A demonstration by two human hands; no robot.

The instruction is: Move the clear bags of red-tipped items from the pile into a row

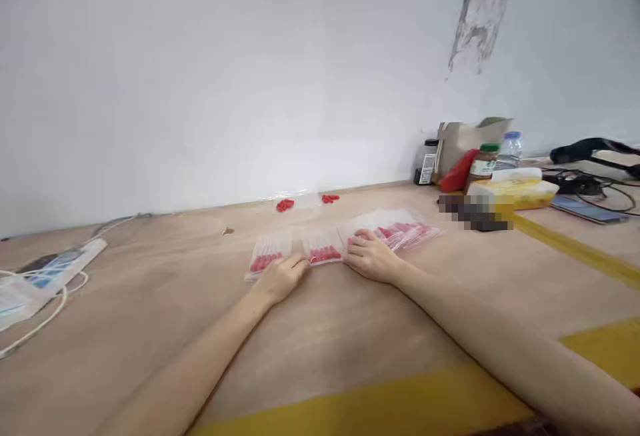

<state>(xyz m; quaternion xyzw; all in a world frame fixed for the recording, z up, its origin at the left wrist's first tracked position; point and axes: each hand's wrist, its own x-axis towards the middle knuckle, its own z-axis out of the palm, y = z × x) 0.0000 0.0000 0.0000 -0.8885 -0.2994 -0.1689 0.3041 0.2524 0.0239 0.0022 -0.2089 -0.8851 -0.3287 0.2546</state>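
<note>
R hand point(373, 257) over packets point(395, 231), fingertips blurred

I sit at a broad tan table point(150, 303) that runs up to a plain pale wall point(225, 76). Yellow stripes point(575, 249) cross the tabletop on my right and along the near edge. High on the wall to the right, a grey patch point(483, 16) of scuffed or peeling paint shows. The light is soft and even, with no hard shadows. At the far right stand a brown paper bag point(465, 139), a jar point(483, 163), a water bottle point(510, 149) and a tissue pack point(515, 189), with a phone point(587, 209) and dark cables point(615, 193) beyond. On my left lies a white power strip point(60, 266) with its cord point(35, 326).
</note>
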